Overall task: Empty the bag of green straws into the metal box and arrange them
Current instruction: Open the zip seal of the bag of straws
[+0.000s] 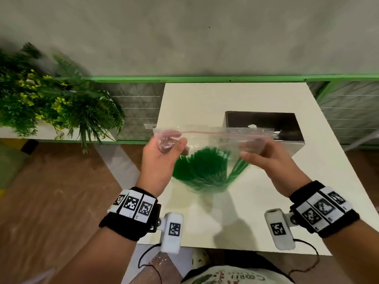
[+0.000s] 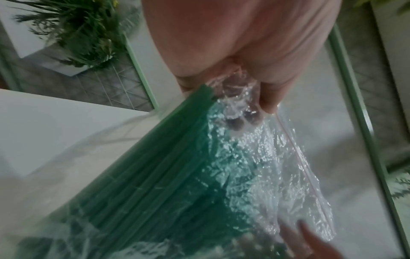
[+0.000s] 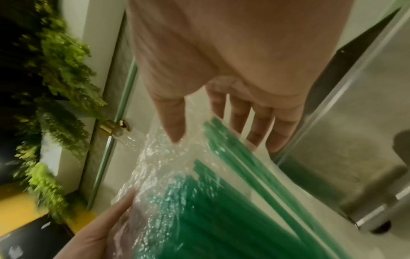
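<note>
A clear zip bag (image 1: 215, 138) with a red seal line hangs above the white table (image 1: 225, 222), its mouth upward. A fanned bundle of green straws (image 1: 205, 171) fills its lower part. My left hand (image 1: 166, 150) grips the bag's crumpled upper left corner (image 2: 239, 108). At the bag's upper right, my right hand (image 1: 260, 152) pinches the plastic, thumb (image 3: 175, 133) in front and fingers behind. The metal box (image 1: 295, 147) stands open just behind the bag at the table's back right, its steel wall (image 3: 355, 122) close to my right hand. In the wrist views the straws (image 2: 155, 184) (image 3: 221, 210) show through the plastic.
A planter of green and yellow foliage (image 1: 51, 99) stands to the left, off the table. A green rail (image 1: 205, 78) with mesh panels runs behind the table. The wooden floor (image 1: 61, 191) lies to the left.
</note>
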`<state>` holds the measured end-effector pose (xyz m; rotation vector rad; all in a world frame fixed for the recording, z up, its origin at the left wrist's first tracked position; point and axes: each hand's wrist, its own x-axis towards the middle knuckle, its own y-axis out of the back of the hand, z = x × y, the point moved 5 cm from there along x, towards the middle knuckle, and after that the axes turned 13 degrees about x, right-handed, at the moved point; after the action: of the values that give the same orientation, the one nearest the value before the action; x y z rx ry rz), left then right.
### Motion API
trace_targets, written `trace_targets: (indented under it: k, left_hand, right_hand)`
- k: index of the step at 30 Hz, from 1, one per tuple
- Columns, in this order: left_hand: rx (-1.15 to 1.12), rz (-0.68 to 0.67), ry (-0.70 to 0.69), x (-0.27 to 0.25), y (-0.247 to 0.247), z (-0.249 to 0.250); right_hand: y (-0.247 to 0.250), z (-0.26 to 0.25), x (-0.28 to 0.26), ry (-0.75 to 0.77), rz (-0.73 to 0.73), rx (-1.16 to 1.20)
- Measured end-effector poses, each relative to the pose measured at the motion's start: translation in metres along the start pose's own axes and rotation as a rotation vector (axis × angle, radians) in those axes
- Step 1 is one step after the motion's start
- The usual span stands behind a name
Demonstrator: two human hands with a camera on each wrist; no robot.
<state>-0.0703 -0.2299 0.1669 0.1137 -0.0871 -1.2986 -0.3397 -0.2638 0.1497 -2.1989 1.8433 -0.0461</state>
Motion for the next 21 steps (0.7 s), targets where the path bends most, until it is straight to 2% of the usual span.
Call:
trace_targets:
  k: [3, 6, 8, 9, 11, 17, 21]
  left_hand:
    - [0.003, -0.048, 0.0, -0.001, -0.013, 0.006]
    - [0.027, -0.079, -0.014, 0.001, -0.023, 0.012]
    - [0.032, -0.118, -0.036, 0.002, -0.029, 0.018]
    - [0.033, -0.138, -0.044, 0.002, -0.032, 0.021]
    - [0.037, -0.156, -0.063, 0.002, -0.036, 0.027]
    - [0.042, -0.194, -0.05, 0.005, -0.033, 0.031]
    - [0.026, -0.219, -0.074, 0.005, -0.029, 0.036]
  right_hand:
    - [-0.003, -0.033, -0.013, 0.24, 0.06, -0.251]
    - [-0.033, -0.069, -0.02, 0.515, 0.024, -0.808]
    - [-0.054, -0.074, -0.012, 0.584, -0.076, -1.119]
    - [-0.06, -0.072, -0.008, 0.547, -0.165, -1.125]
    - [-0.066, -0.064, -0.004, 0.431, -0.313, -0.898]
    - [-0.066, -0.058, -0.003, 0.186, -0.33, -0.476]
    - [-0.058, -0.061, 0.001, 0.206, -0.284, -0.54]
